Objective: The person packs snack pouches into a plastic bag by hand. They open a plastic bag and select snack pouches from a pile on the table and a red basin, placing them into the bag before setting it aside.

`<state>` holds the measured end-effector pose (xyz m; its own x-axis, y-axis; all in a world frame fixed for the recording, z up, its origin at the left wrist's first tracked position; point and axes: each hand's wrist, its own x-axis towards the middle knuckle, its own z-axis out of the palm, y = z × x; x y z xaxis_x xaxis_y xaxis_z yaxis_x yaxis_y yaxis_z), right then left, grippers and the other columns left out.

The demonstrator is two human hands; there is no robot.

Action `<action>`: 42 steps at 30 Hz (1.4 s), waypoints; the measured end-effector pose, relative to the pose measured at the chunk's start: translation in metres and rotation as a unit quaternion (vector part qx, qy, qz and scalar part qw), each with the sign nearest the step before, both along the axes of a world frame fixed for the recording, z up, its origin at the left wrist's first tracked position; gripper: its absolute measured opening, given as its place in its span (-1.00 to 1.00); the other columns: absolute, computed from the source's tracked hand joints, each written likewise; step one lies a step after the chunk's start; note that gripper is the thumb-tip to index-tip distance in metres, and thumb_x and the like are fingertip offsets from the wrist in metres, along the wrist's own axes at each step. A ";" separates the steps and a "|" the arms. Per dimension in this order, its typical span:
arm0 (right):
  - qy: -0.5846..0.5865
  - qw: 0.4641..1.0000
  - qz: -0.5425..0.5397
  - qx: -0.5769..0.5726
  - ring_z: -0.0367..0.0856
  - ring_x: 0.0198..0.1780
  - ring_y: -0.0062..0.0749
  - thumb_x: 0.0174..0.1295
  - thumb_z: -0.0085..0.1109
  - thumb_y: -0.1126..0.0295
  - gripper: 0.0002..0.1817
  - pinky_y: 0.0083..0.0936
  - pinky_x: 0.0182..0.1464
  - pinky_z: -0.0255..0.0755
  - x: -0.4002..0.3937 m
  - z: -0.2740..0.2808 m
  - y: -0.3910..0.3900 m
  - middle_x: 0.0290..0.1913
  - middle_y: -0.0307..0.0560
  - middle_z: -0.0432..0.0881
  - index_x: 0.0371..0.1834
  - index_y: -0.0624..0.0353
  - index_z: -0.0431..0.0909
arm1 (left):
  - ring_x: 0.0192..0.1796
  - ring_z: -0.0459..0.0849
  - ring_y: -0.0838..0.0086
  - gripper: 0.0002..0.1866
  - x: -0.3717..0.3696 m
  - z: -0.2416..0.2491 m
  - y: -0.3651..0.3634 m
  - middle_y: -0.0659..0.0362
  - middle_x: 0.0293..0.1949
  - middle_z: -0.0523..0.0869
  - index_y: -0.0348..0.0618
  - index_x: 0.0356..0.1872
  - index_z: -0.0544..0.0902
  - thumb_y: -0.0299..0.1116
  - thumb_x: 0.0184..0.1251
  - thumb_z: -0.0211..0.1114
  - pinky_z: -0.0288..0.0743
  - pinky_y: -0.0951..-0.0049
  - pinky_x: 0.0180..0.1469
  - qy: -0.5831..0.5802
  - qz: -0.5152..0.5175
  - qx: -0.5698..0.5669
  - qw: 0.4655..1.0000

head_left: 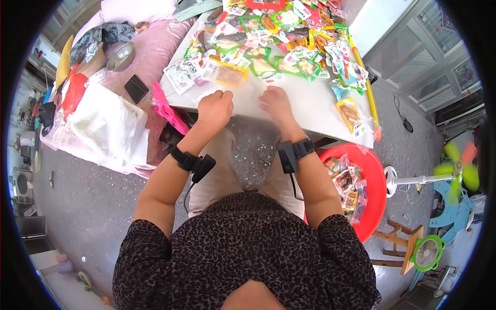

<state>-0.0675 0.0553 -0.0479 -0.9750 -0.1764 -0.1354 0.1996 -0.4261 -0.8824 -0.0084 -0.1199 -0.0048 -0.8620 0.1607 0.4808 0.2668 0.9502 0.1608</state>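
My left hand (216, 107) is closed, its knuckles up, over the front edge of the white table (310, 108). Whatever its fingers hold, if anything, is hidden from above. Just beyond it lies a clear packet with a yellow border (226, 72). To its right, my right hand (276, 106) hovers at the same edge, its fingers smeared by motion. Past both hands a heap of colourful sealed food packets (268, 31) covers the back of the table. One yellow-edged packet (350, 114) lies apart near the right front corner.
A red basin (373, 191) filled with packets stands on the floor by my right side. Left of the table, a pink-covered bed (155, 57) bears white plastic bags (108, 124) and a dark wallet-like object (136, 89). A wooden stool (408, 243) and fans stand at right.
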 end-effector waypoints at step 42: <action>0.044 0.982 0.034 -0.183 0.50 -0.39 -0.35 -0.14 -0.18 0.79 -0.79 -0.42 -0.30 0.46 0.030 0.015 0.103 -0.44 -0.05 0.47 -0.56 0.22 0.36 | -0.44 0.51 0.15 -0.80 -0.038 -0.041 0.067 0.00 -0.53 0.53 -0.18 -0.43 0.43 -0.30 0.10 -0.11 0.32 0.24 -0.37 -0.257 -0.020 0.306 0.917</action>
